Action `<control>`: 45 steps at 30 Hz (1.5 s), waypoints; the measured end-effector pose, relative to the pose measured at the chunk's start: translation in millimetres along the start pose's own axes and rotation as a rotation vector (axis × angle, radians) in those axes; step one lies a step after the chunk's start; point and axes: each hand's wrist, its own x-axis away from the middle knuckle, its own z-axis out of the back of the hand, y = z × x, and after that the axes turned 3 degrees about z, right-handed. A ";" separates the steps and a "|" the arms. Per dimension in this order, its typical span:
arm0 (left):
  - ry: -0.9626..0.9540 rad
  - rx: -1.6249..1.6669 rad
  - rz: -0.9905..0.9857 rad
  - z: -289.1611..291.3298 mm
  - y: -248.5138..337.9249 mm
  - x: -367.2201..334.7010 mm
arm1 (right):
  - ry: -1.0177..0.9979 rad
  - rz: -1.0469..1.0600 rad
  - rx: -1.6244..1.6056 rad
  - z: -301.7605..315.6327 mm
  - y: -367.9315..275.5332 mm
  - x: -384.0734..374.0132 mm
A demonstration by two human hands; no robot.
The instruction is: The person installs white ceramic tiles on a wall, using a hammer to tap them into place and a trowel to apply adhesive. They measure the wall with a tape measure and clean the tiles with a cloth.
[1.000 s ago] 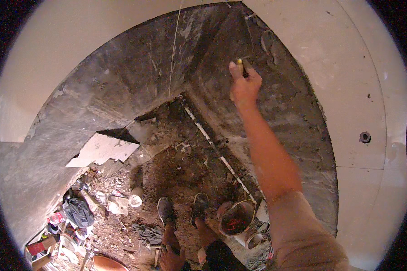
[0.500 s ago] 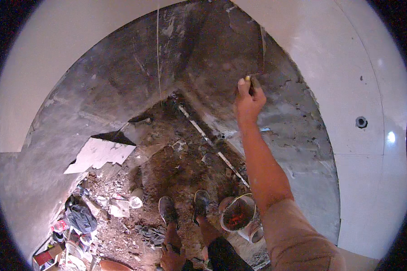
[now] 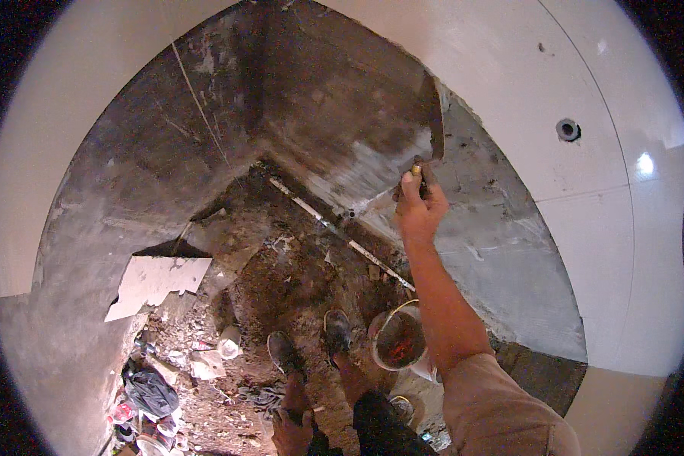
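Note:
My right hand (image 3: 422, 209) reaches out to the wall on the right, fingers closed around the yellow-ended handle of a trowel (image 3: 437, 125). Its dark, narrow blade edge shows against the plaster, and the fingers hide most of the handle. The grey cement wall (image 3: 342, 99) there has a paler smeared patch beside the hand. My left hand (image 3: 292, 435) hangs low in front of my left leg, holding nothing that shows, its fingers apart.
A bucket (image 3: 397, 342) with reddish contents stands by my right foot. A white pipe (image 3: 334, 228) lies along the wall's base. Rubble covers the floor around a broken white board (image 3: 159, 281) and a black bag (image 3: 152, 391) at left. White tiles (image 3: 585, 266) cover the upper right wall.
My right hand with the trowel is lower against the wall. A pale smeared patch now shows left of it. The whole view has shifted; my left hand stays low by my leg.

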 end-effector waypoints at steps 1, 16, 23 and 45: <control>-0.001 -0.009 -0.003 -2.0 -2.2 1.9 | 0.031 0.003 0.035 10.4 0.4 2.5; -0.009 -0.111 -0.012 6.0 -1.9 5.5 | 0.132 0.046 0.157 143.4 -17.4 40.2; -0.010 -0.149 -0.024 4.5 1.1 6.0 | 0.232 0.035 0.252 201.3 -24.9 56.9; -0.070 -0.115 -0.021 -2.9 6.7 6.4 | -0.270 -0.229 0.959 22.0 112.6 220.7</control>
